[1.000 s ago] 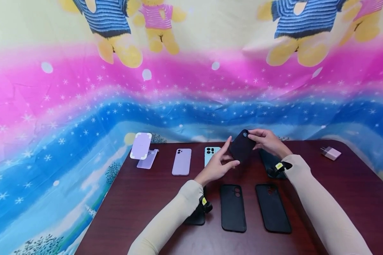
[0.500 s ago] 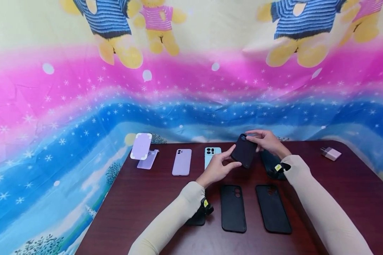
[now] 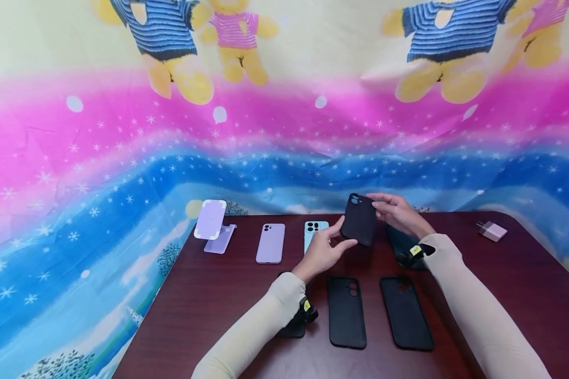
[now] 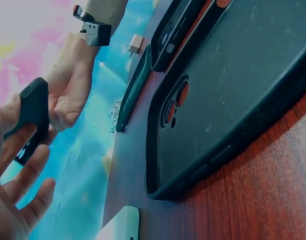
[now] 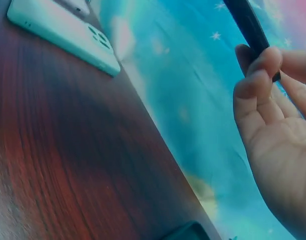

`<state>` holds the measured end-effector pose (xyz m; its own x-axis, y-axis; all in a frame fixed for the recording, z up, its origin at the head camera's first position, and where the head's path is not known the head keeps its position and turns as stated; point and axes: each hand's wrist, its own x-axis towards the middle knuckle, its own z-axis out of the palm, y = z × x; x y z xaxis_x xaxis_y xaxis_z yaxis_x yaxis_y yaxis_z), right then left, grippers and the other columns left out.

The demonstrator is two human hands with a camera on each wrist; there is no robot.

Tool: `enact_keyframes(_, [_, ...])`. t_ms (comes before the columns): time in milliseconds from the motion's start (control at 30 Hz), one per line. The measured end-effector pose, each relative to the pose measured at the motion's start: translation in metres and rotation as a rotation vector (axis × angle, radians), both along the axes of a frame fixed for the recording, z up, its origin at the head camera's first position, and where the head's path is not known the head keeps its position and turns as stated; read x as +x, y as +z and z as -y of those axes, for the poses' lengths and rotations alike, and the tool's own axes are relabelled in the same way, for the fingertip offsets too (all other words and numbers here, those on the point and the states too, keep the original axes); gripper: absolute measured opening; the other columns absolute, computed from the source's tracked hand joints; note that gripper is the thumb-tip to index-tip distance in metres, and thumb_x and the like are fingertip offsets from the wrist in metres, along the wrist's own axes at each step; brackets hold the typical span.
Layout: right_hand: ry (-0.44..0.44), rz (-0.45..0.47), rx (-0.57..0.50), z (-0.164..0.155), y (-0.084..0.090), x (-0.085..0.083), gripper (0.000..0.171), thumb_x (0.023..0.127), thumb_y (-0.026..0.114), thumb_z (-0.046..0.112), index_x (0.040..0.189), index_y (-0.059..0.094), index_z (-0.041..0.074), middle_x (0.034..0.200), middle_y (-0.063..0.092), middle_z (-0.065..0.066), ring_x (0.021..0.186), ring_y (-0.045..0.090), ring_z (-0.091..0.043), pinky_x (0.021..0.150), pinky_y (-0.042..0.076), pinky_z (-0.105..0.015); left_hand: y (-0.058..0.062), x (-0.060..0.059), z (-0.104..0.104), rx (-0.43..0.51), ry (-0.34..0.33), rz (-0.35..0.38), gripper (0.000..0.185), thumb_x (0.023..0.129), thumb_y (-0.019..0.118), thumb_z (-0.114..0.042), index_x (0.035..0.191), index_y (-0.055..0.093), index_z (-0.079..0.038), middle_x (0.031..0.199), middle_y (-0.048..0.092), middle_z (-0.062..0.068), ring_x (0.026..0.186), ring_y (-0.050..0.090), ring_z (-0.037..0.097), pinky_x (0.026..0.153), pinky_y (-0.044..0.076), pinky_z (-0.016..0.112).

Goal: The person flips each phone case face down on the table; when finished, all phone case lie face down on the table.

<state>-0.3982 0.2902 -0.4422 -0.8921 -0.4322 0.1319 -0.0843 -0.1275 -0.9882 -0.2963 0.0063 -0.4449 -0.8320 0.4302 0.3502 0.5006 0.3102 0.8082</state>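
Dark red-brown wood grain fills the table (image 3: pixel 208 305), backed by a draped cloth (image 3: pixel 99 158) printed with pink and blue bands, snowflakes and teddy bears. Nearest the person, two empty black phone cases (image 3: pixel 346 312) (image 3: pixel 406 312) lie flat side by side with their hollow sides up, camera cut-outs toward the far edge; a further dark piece sits partly hidden under the left sleeve and cannot be made out. Beyond them, both hands meet above the table's middle around a black phone case (image 3: pixel 359 219), held upright and clear of the surface with its camera opening at the top. Left hand (image 3: pixel 323 251) pinches the case's lower edge between thumb and fingers, the remaining fingers spread loose, as the left wrist view shows. Right hand (image 3: pixel 398 213) grips the upper side edge, fingers curled over it in the right wrist view. Just behind the right wrist, another dark case (image 3: pixel 400 243) rests on the wood, half covered by that arm. Along the far edge sit a light blue phone (image 3: pixel 314 231), partly screened by the left hand, a lilac phone (image 3: pixel 271 243) and a lilac stand (image 3: pixel 211 223), with a small white charger (image 3: pixel 491 230) well apart at the far right.
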Motion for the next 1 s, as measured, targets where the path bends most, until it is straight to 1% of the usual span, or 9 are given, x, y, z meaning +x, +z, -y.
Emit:
enact_keyframes(133, [0.080, -0.030, -0.099, 0.001, -0.001, 0.000, 0.057, 0.110, 0.042, 0.004, 0.161, 0.019, -0.007, 0.126, 0.070, 0.003, 0.094, 0.070, -0.010, 0.087, 0.057, -0.026, -0.002, -0.002, -0.001, 0.041, 0.030, 0.039, 0.071, 0.098, 0.071, -0.037, 0.159, 0.037, -0.022, 0.133, 0.072, 0.005, 0.124, 0.066, 0.010, 0.098, 0.054, 0.043])
enact_keyframes(267, [0.046, -0.042, -0.087, 0.003, -0.002, 0.000, 0.060, 0.109, 0.045, 0.006, 0.161, 0.017, -0.008, 0.123, 0.072, 0.003, 0.092, 0.072, -0.010, 0.086, 0.059, -0.027, -0.004, -0.001, -0.001, 0.055, 0.034, 0.074, 0.070, 0.098, 0.071, -0.036, 0.158, 0.039, -0.020, 0.130, 0.073, 0.007, 0.125, 0.065, 0.012, 0.104, 0.053, 0.042])
enact_keyframes(400, [-0.057, -0.044, 0.035, 0.005, -0.002, 0.001, 0.058, 0.108, 0.052, 0.018, 0.161, 0.031, 0.003, 0.106, 0.071, 0.004, 0.080, 0.067, -0.009, 0.077, 0.059, -0.027, -0.005, -0.001, -0.001, 0.056, 0.010, 0.091, 0.069, 0.098, 0.070, -0.036, 0.158, 0.040, -0.019, 0.133, 0.071, 0.006, 0.130, 0.063, 0.013, 0.107, 0.051, 0.042])
enact_keyframes(500, [-0.143, -0.065, 0.167, 0.007, -0.002, 0.003, 0.056, 0.106, 0.057, 0.027, 0.158, 0.042, 0.010, 0.092, 0.067, 0.003, 0.074, 0.064, -0.010, 0.073, 0.060, -0.029, -0.005, -0.002, 0.000, 0.029, 0.008, 0.080, 0.068, 0.098, 0.070, -0.038, 0.157, 0.041, -0.019, 0.137, 0.069, 0.005, 0.129, 0.063, 0.018, 0.104, 0.053, 0.042])
enact_keyframes(633, [-0.223, -0.147, 0.348, 0.009, -0.003, 0.004, 0.060, 0.104, 0.061, 0.033, 0.156, 0.045, 0.007, 0.081, 0.068, 0.004, 0.073, 0.067, -0.016, 0.074, 0.061, -0.036, -0.006, -0.001, 0.001, -0.024, 0.047, 0.069, 0.067, 0.097, 0.072, -0.041, 0.154, 0.046, -0.020, 0.143, 0.064, 0.004, 0.120, 0.063, 0.026, 0.093, 0.055, 0.034])
enact_keyframes(700, [-0.244, -0.184, 0.410, 0.010, -0.004, 0.005, 0.060, 0.104, 0.061, 0.034, 0.155, 0.046, 0.007, 0.080, 0.069, 0.004, 0.075, 0.069, -0.024, 0.075, 0.062, -0.039, -0.007, -0.001, 0.001, -0.041, 0.061, 0.087, 0.067, 0.095, 0.073, -0.041, 0.153, 0.048, -0.020, 0.147, 0.060, 0.005, 0.122, 0.062, 0.025, 0.095, 0.055, 0.036])
enact_keyframes(767, [-0.256, -0.198, 0.439, 0.010, -0.004, 0.005, 0.058, 0.104, 0.061, 0.034, 0.154, 0.047, 0.008, 0.080, 0.069, 0.003, 0.077, 0.069, -0.031, 0.075, 0.062, -0.041, -0.008, -0.001, 0.000, -0.073, 0.061, 0.110, 0.066, 0.095, 0.074, -0.040, 0.153, 0.049, -0.020, 0.149, 0.060, 0.003, 0.127, 0.061, 0.024, 0.101, 0.054, 0.039])
enact_keyframes(867, [-0.251, -0.212, 0.464, 0.009, -0.003, 0.006, 0.057, 0.104, 0.061, 0.033, 0.154, 0.048, 0.008, 0.080, 0.070, 0.002, 0.077, 0.069, -0.033, 0.075, 0.062, -0.042, -0.009, -0.002, -0.001, -0.129, 0.067, 0.129, 0.065, 0.095, 0.075, -0.039, 0.152, 0.050, -0.020, 0.146, 0.063, 0.000, 0.136, 0.057, 0.019, 0.108, 0.051, 0.040])
enact_keyframes(1000, [-0.243, -0.219, 0.486, 0.007, -0.004, 0.007, 0.056, 0.104, 0.061, 0.032, 0.153, 0.049, 0.008, 0.080, 0.071, 0.000, 0.074, 0.070, -0.031, 0.074, 0.062, -0.043, -0.012, -0.004, -0.003, -0.173, 0.060, 0.093, 0.068, 0.096, 0.074, -0.036, 0.155, 0.046, -0.019, 0.129, 0.073, 0.001, 0.118, 0.067, 0.017, 0.097, 0.055, 0.031])
